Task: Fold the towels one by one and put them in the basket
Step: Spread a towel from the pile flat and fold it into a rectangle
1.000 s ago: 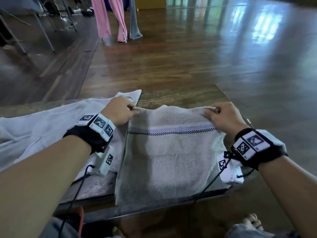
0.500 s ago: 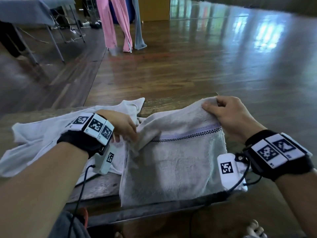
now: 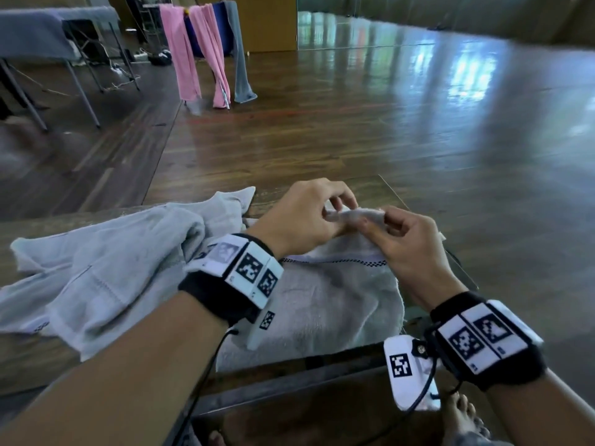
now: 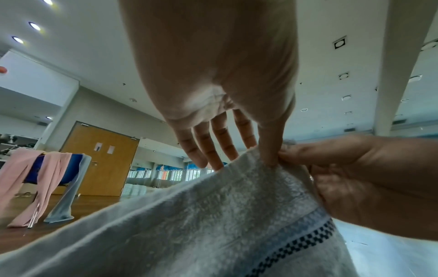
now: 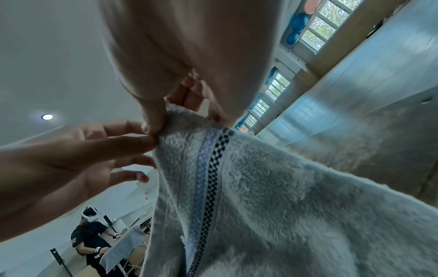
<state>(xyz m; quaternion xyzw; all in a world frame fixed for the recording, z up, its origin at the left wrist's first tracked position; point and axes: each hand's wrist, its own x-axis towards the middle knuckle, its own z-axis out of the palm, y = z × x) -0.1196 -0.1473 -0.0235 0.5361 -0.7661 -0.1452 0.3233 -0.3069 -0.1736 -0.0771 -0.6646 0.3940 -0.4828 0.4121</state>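
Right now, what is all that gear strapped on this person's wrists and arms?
Both forearms are bare, with no sleeves. The left hand and right hand each have a black wrist strap carrying white rectangular plates printed with black square-pattern markers. A white marker-tagged box hangs below the right wrist, and thin black cables trail down.

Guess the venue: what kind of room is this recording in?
Probably a large hall or dance-studio type room, not a home. Evidence: a wide polished wood floor, what looks like a mirrored wall at the far end, recessed ceiling lights, and a second person wearing a headset handling cloth at another table.
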